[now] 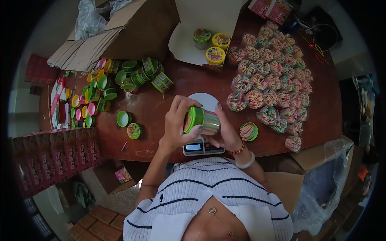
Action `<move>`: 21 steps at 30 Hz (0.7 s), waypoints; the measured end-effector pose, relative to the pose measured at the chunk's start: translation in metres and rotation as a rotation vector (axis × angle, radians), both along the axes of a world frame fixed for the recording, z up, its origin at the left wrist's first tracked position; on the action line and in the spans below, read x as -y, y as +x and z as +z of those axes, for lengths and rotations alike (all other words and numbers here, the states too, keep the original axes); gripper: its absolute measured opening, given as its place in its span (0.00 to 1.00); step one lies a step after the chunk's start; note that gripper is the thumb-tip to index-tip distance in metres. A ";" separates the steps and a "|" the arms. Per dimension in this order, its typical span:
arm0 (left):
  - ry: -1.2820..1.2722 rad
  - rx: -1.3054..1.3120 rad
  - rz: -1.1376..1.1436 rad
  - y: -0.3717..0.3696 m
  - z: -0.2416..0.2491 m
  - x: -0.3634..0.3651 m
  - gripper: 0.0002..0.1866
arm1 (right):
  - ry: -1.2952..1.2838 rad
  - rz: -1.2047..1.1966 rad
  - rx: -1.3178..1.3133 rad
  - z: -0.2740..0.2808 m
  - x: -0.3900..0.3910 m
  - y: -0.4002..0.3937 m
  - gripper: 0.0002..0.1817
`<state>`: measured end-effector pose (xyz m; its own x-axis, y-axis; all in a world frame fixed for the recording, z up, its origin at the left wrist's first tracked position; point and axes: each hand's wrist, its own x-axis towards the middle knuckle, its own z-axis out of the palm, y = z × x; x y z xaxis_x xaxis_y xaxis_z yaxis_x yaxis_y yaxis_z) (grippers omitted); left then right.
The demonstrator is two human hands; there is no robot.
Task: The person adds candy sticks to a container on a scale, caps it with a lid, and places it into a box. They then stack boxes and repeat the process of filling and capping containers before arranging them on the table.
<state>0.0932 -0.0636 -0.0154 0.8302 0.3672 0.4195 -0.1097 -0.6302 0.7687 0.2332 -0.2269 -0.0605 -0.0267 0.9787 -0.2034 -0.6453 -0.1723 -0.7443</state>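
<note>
Between my two hands is a clear plastic tub (210, 123) with a green lid (194, 119), tipped on its side. My left hand (177, 123) wraps round the lid end, thumb along the near side. The fingers of my right hand (227, 130) grip the clear end. What lies inside the tub is hard to make out. Beneath them stands a white digital scale (205, 97), its plate partly hidden and its display (193, 147) facing me. Right of my right hand, a green lid holding sticks (248, 131) rests on the table.
Many clear cups of coloured sticks (270, 82) crowd the table's right side. Green, yellow and pink lids (102, 83) lie scattered at left, near a stack of pink boxes (56, 158). An open white box (183, 50) holds three lidded tubs (202, 36). A cardboard carton (136, 30) stands behind.
</note>
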 end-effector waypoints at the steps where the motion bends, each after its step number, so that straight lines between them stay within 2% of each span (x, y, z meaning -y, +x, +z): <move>1: 0.023 -0.038 -0.007 0.003 0.005 0.002 0.29 | -0.061 -0.198 0.000 -0.007 0.002 -0.015 0.41; 2: -0.052 0.011 0.019 0.007 -0.002 0.002 0.29 | -0.116 -0.395 0.015 -0.001 0.000 -0.031 0.44; 3: -0.122 0.067 0.051 0.012 -0.009 0.002 0.28 | 0.066 -0.704 0.701 0.016 -0.013 -0.035 0.43; 4: -0.189 0.068 0.063 0.013 -0.010 0.001 0.28 | 0.017 -0.610 0.687 0.019 -0.008 -0.030 0.44; 6: -0.108 0.025 0.011 0.015 -0.002 0.002 0.27 | -0.081 -0.415 0.672 0.023 0.002 -0.019 0.44; 8: 0.043 -0.018 -0.040 0.018 0.006 0.009 0.27 | -0.267 0.023 0.097 0.030 0.014 -0.002 0.44; 10: -0.053 -0.009 -0.032 0.024 -0.001 0.011 0.27 | -0.035 -0.662 0.225 0.022 0.000 -0.028 0.41; 12: -0.273 0.013 0.002 0.028 -0.005 0.014 0.27 | 0.103 -1.038 0.698 0.012 -0.015 -0.042 0.41; 13: -0.266 0.007 -0.006 0.029 -0.005 0.014 0.27 | 0.037 -0.861 0.720 0.012 -0.007 -0.037 0.40; 15: 0.039 0.019 -0.032 0.032 0.000 0.017 0.27 | -0.118 -0.412 0.212 0.020 0.005 -0.004 0.39; 16: 0.065 -0.012 -0.041 0.033 0.002 0.017 0.27 | -0.254 -0.211 0.023 0.025 0.012 0.012 0.39; 17: 0.068 -0.018 -0.060 0.034 0.000 0.017 0.27 | -0.121 -0.226 0.075 0.013 0.011 0.015 0.41; 18: -0.132 -0.028 -0.053 0.036 -0.007 0.017 0.27 | 0.048 -0.837 0.769 0.009 -0.005 -0.013 0.41; 20: -0.444 -0.029 -0.039 0.038 -0.015 0.017 0.27 | 0.190 -0.984 1.376 0.011 -0.006 -0.028 0.42; 21: -0.557 -0.014 -0.032 0.039 -0.016 0.019 0.27 | 0.226 -0.976 1.338 0.009 -0.004 -0.029 0.37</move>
<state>0.1320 -0.0822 -0.0310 0.8489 0.5044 0.1580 -0.1094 -0.1248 0.9861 0.2045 -0.2225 -0.0515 0.6337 0.5335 0.5601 0.6298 0.0645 -0.7740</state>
